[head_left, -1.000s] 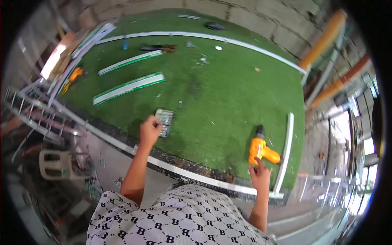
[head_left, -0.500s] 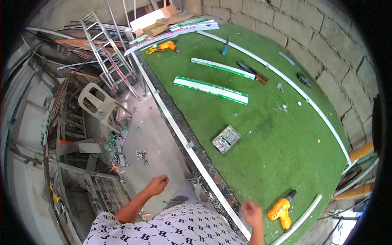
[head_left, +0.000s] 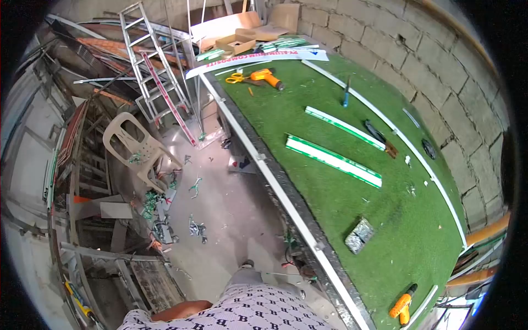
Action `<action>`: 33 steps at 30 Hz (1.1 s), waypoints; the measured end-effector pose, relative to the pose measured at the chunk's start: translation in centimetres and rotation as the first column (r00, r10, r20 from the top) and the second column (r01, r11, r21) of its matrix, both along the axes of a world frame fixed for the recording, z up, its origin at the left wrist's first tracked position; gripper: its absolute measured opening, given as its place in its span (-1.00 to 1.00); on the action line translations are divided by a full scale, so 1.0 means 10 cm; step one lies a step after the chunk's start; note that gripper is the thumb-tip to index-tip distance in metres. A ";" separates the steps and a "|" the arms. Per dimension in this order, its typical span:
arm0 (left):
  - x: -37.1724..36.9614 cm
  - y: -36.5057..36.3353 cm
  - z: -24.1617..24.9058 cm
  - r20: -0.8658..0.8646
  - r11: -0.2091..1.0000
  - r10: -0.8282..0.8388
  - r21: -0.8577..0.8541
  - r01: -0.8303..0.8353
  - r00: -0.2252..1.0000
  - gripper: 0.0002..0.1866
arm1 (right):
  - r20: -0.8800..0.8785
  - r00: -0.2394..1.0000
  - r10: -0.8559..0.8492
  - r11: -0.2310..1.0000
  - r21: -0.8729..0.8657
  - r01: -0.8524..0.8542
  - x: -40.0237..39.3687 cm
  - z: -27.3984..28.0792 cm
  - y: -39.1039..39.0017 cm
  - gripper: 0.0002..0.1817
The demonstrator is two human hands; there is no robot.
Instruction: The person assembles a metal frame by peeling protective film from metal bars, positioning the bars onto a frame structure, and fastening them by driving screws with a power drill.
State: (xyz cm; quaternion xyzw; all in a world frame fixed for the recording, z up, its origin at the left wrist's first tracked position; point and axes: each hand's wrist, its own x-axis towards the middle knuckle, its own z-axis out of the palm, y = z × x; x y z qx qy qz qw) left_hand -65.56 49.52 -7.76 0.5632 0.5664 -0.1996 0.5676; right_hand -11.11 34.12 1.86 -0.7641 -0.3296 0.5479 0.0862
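Note:
At the bottom edge, part of my left arm (head_left: pixel 181 311) shows beside my patterned shirt (head_left: pixel 258 311); its fingers are hidden, so I cannot see whether the hand is open or closed. My right hand is out of view. To my right stands a green-covered table (head_left: pixel 313 192) with a long white metal strip (head_left: pixel 283 209) along its near edge. On it lie an orange cordless drill (head_left: pixel 403 308) close to me, a small metal tray of shiny bits (head_left: pixel 359 236), and two green-and-white strips, one wide (head_left: pixel 333 159) and one narrower (head_left: pixel 344 127).
Farther along the table are a second orange drill (head_left: pixel 268 77), yellow-handled scissors (head_left: pixel 236 78) and a blue-handled screwdriver (head_left: pixel 346 98). A plastic chair (head_left: pixel 140 146) and a ladder (head_left: pixel 151 60) stand left of the walkway (head_left: pixel 220 220). Scraps (head_left: pixel 197 228) litter the floor. A block wall (head_left: pixel 440 82) borders the table.
My right hand has left the view. The left arm has dropped lower, against my shirt. The view has shifted, and I am farther along the walkway floor, with the table things further right.

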 end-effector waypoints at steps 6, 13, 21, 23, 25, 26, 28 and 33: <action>-0.46 0.76 0.10 -0.005 0.981 0.193 -0.007 -0.193 0.981 -0.69 | 0.028 0.999 0.032 0.999 -0.019 -0.031 -0.49 0.01 0.89 -0.64; -0.70 1.15 0.12 -0.010 0.962 0.270 -0.030 -0.270 0.963 -0.69 | 0.022 0.995 0.094 0.993 -0.071 -0.092 -0.68 -0.02 1.38 -0.64; -0.73 1.63 0.23 -0.047 0.962 0.267 -0.046 -0.269 0.963 -0.69 | -0.039 0.989 0.142 0.971 -0.189 -0.147 -0.61 -0.22 1.49 -0.63; -0.72 1.78 0.26 -0.056 0.964 0.261 -0.045 -0.263 0.964 -0.70 | -0.082 0.979 0.186 0.954 -0.224 -0.200 -0.58 -0.27 1.55 -0.62; -0.74 1.93 0.28 -0.065 0.971 0.233 -0.046 -0.236 0.970 -0.70 | -0.143 0.956 0.256 0.925 -0.250 -0.285 -0.51 -0.30 1.70 -0.61; -0.74 2.02 0.26 -0.067 0.976 0.209 -0.047 -0.212 0.976 -0.70 | -0.178 0.937 0.299 0.906 -0.257 -0.338 -0.49 -0.27 1.79 -0.61; -0.74 2.27 0.23 -0.062 0.989 0.140 -0.033 -0.142 0.988 -0.70 | -0.239 0.825 0.512 0.803 -0.208 -0.559 -0.37 -0.24 2.08 -0.60; -0.82 3.54 -0.26 0.050 0.613 -0.739 0.462 0.641 0.672 -0.70 | -0.121 0.916 0.382 0.851 0.433 -0.298 0.04 0.97 3.80 -0.66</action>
